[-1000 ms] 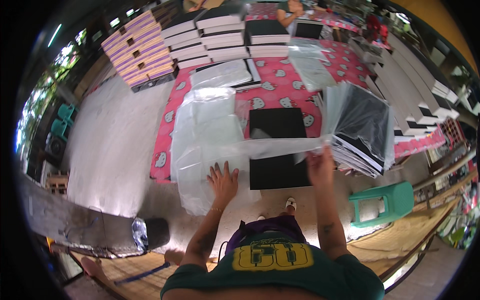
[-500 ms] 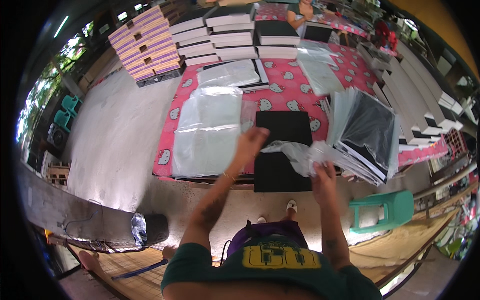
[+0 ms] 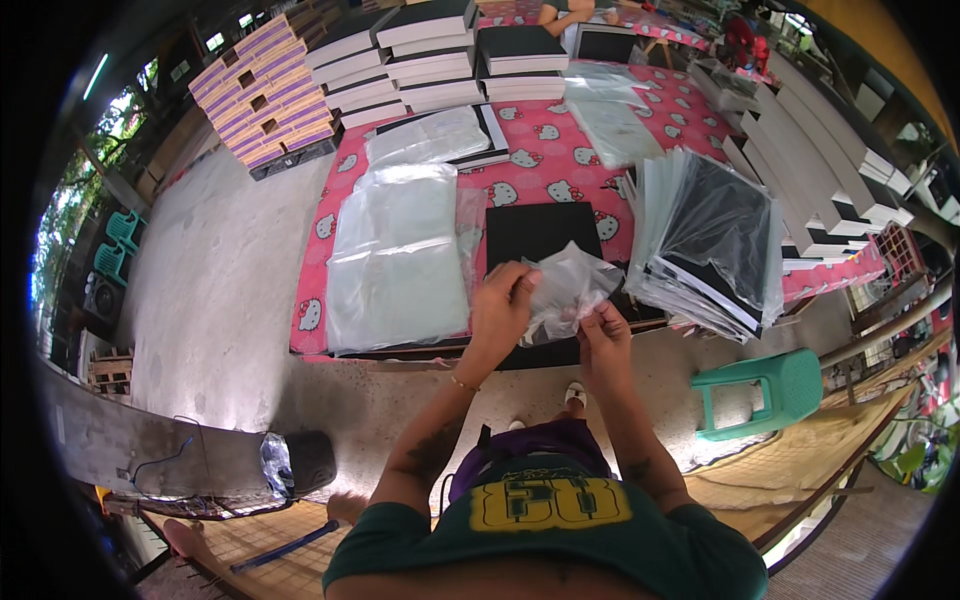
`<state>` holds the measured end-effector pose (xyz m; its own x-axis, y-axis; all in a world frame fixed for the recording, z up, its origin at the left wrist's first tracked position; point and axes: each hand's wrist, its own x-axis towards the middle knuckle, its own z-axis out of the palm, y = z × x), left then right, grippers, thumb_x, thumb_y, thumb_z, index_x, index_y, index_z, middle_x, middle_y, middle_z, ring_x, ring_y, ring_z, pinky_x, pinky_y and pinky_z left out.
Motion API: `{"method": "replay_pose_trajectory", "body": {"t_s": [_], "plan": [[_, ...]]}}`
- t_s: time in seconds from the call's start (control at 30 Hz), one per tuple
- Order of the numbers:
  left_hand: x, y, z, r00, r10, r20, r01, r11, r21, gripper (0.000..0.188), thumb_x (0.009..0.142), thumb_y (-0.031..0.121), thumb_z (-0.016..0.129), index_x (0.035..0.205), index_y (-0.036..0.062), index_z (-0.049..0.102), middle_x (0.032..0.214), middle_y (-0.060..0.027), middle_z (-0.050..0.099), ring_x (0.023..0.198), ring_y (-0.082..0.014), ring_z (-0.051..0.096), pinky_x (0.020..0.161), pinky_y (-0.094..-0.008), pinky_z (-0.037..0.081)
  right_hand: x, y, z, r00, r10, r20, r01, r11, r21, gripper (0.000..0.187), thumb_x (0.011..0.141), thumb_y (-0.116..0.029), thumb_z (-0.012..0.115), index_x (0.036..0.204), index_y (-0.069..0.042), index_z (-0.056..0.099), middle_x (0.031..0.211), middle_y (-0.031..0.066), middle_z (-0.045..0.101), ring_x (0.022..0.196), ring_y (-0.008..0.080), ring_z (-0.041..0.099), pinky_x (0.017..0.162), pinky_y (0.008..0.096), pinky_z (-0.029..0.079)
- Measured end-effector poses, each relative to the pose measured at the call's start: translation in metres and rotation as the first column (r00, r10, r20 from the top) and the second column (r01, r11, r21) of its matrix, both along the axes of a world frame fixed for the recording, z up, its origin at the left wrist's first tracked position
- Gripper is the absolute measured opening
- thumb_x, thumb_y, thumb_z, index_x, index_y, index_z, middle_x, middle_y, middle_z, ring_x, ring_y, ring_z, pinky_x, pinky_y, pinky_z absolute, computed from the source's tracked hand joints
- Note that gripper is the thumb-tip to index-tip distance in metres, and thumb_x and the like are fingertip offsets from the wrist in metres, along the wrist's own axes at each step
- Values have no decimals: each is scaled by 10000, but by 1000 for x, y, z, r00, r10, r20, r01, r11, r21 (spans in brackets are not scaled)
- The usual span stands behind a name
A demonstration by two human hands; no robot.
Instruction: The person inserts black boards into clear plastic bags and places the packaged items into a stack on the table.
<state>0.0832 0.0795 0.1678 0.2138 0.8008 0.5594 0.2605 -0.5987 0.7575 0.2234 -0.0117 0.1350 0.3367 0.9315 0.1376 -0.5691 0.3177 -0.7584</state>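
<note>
A crumpled clear plastic bag (image 3: 566,284) is stretched between my two hands, over a black board (image 3: 540,232) at the table's near edge. My left hand (image 3: 503,308) pinches the bag's left side. My right hand (image 3: 604,332) grips its lower right part between thumb and fingers. Left of the board lies a flat stack of clear plastic bags (image 3: 398,262). To the right is a fanned pile of bagged black and white sheets or boards (image 3: 712,240). The bag and my hands hide the board's middle.
Stacks of black-topped white boxes (image 3: 428,58) line the table's far side; more long white ones (image 3: 815,165) stand at the right. A purple-striped stack (image 3: 265,98) stands back left. A green stool (image 3: 765,393) is right of me. Another person (image 3: 575,14) sits beyond the table.
My left hand has come from above the board onto the bag's left side. My right hand has moved left with the bag, which is now bunched between both hands. The view has shifted slightly.
</note>
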Motion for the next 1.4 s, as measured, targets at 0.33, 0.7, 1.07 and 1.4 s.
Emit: {"method": "replay_pose_trajectory", "body": {"t_s": [0.33, 0.7, 1.07, 1.4], "plan": [[-14, -7, 24, 988, 149, -32, -145, 984, 99, 145, 875, 108, 656, 900, -29, 616, 735, -115, 614, 613, -176, 544, 594, -285, 452, -10, 1, 23, 995, 23, 98, 0, 973, -230, 234, 917, -148, 628, 1110, -17, 608, 881, 12, 654, 830, 88, 591, 791, 244, 451], [-40, 21, 8, 961, 268, 67, -265, 963, -48, 127, 902, 109, 611, 876, -15, 611, 711, -116, 613, 600, -203, 575, 549, -317, 442, -3, -10, 25, 981, 35, -190, -46, 998, -53, 97, 938, -163, 599, 910, -72, 581, 854, 5, 597, 793, 107, 576, 775, 283, 481], [5, -14, -37, 997, -33, -70, 7, 939, -343, 227, 914, 224, 624, 965, 3, 624, 668, -55, 596, 636, -90, 498, 592, -265, 415, 32, 19, 17, 946, -253, 203, 276, 956, -97, 233, 935, -264, 606, 1027, -63, 534, 895, 14, 579, 825, 127, 576, 761, 293, 470], [13, -15, 9, 978, -206, 15, 204, 949, -241, 168, 864, 153, 692, 880, -5, 634, 633, -27, 549, 612, -74, 470, 566, -244, 398, 16, 9, 12, 944, 35, 328, 24, 984, -176, 257, 869, -110, 677, 1093, -15, 596, 1004, 44, 641, 938, 111, 581, 840, 264, 444]]}}
